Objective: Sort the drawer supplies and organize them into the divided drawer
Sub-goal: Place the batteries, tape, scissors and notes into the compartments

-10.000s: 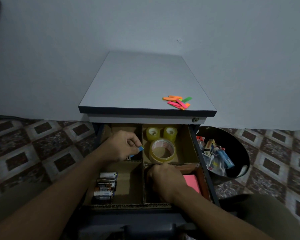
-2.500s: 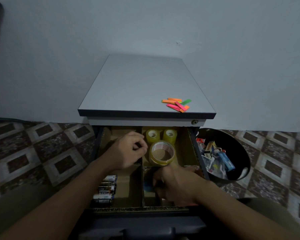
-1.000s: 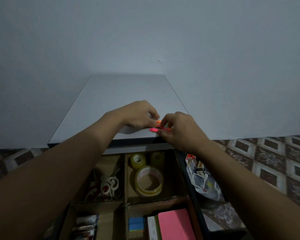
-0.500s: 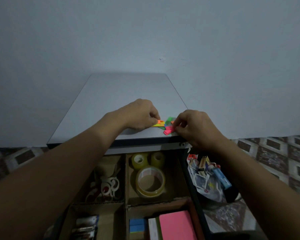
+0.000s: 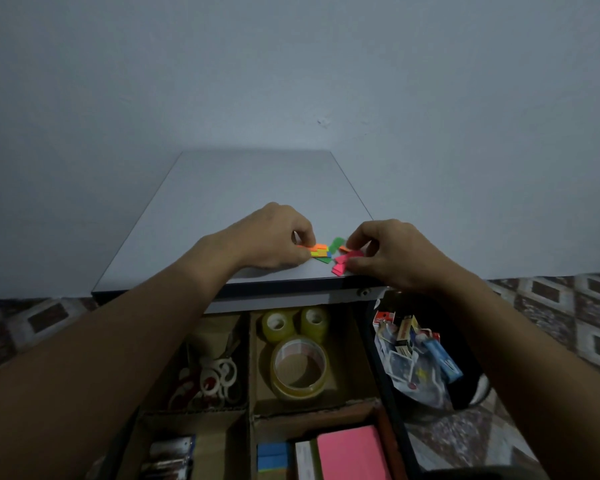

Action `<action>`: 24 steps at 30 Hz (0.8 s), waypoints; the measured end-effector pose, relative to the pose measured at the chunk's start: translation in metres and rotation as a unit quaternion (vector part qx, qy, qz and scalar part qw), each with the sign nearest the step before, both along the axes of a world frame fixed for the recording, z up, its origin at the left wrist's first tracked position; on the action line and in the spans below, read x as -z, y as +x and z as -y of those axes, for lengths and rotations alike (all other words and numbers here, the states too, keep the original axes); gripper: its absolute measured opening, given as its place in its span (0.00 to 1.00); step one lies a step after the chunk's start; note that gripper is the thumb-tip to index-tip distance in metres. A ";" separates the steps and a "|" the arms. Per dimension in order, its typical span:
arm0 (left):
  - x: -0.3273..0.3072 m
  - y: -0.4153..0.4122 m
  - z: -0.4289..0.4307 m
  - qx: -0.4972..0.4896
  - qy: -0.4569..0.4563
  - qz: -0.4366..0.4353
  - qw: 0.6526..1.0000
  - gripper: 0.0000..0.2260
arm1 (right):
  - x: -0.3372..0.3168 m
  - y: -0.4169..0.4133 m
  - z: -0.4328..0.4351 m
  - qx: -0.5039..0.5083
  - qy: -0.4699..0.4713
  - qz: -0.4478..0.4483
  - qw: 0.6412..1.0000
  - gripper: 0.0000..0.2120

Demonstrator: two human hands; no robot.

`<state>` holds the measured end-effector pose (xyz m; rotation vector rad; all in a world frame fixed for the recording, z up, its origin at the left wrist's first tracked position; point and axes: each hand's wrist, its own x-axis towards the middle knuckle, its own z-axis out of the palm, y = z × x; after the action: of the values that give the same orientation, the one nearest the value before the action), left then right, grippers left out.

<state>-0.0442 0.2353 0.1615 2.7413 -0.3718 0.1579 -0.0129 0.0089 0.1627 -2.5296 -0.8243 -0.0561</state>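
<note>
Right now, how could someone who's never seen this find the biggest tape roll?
Look below the grey cabinet into the open drawer. Its far right compartment holds three tape rolls. The big roll lies flat nearest you, much wider than the two small rolls behind it.

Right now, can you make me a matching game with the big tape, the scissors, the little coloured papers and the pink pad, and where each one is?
Things:
1. big tape roll
2. scissors
3. coloured paper flags
4. pink pad

Places:
A. on the cabinet top
B. drawer, near right compartment
C. drawer, far left compartment
D. drawer, far right compartment

Pairs: 1-D, 2-C, 3-A, 4-B
</note>
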 end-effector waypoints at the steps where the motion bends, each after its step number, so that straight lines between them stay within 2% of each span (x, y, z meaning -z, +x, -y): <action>1: 0.000 0.000 0.000 0.001 0.002 0.003 1.000 0.07 | 0.000 0.001 -0.001 0.001 -0.002 0.002 1.000 0.13; 13: -0.001 0.000 0.003 0.009 0.013 0.011 1.000 0.05 | -0.005 0.011 -0.001 -0.044 -0.024 -0.018 0.999 0.05; 18: -0.002 0.003 0.002 0.012 -0.003 -0.007 1.000 0.05 | -0.005 0.018 -0.002 -0.057 -0.025 -0.001 0.998 0.08; 24: -0.003 0.004 0.001 0.017 -0.009 -0.012 1.000 0.02 | -0.009 0.031 -0.002 -0.076 -0.033 -0.036 0.996 0.12</action>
<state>-0.0398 0.2339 0.1649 2.7154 -0.4079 0.1201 0.0177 0.0105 0.1718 -2.5042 -1.0028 0.1123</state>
